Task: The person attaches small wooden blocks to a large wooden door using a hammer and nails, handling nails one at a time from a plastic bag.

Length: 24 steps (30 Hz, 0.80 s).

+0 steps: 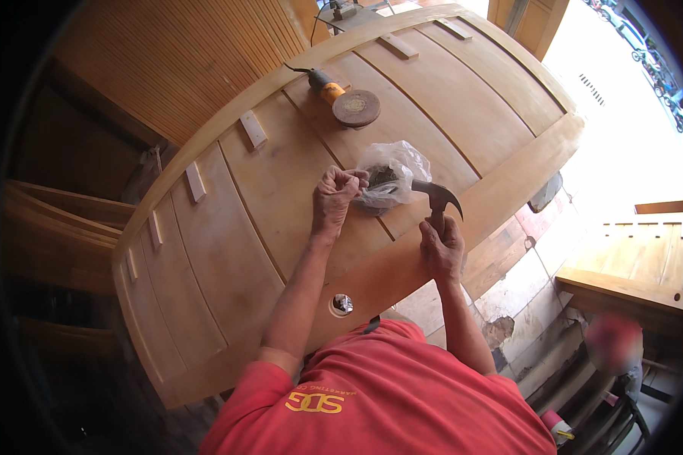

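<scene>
A claw hammer (437,199) is in my right hand (442,250), gripped close below its head, with the claw curving to the right. The far end of its head reaches the edge of a clear plastic bag (406,161). Dark small pieces, too fine to name, show inside the bag. My left hand (337,199) is beside the bag's left side, thumb and fingers pinched together; what they hold, if anything, is too small to make out. Beneath both hands lies a large panelled wooden door (265,205).
An angle grinder (330,91) with a round brown disc rests on the door beyond the bag. Several short wooden blocks (253,129) line the door's far side. A round hole (341,305) pierces the near rail. Another wooden panel (630,258) stands at the right.
</scene>
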Tool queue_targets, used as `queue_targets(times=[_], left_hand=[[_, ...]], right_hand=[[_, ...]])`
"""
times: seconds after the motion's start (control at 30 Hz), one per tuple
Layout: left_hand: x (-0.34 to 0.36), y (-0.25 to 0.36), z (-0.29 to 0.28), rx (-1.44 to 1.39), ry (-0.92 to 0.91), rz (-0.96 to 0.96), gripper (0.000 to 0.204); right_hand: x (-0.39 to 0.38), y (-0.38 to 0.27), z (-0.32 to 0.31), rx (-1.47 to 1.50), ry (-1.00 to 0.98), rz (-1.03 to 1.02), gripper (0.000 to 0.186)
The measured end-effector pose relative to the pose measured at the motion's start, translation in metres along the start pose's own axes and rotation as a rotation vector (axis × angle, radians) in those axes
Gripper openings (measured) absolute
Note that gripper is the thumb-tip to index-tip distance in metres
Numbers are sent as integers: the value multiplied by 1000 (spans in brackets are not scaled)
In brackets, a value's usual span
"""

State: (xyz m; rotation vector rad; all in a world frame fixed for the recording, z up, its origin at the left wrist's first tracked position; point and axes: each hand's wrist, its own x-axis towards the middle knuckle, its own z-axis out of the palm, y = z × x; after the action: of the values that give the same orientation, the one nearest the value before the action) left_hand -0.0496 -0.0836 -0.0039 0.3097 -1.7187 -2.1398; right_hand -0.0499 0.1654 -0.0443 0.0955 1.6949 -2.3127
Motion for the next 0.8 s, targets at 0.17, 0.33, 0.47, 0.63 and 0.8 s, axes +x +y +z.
queue_targets(times=[0.17,0.33,0.47,0.63,0.8], left_hand=[[-18,6,-19,-152,121,44,8],[-39,23,-45,-186,295,96,5],[-60,25,-86,-168,425,89,5],[-96,29,-152,-163,611,67,9],[-124,30,-219,-18,774,119,13]], right_hand=[[1,0,1,-14,-6,-40,27],[-3,-9,7,-44,7,-13,21],[-5,-5,7,-101,-13,-73,15],[-8,-6,11,-179,-4,-102,9],[-10,-11,17,-236,14,-131,10]])
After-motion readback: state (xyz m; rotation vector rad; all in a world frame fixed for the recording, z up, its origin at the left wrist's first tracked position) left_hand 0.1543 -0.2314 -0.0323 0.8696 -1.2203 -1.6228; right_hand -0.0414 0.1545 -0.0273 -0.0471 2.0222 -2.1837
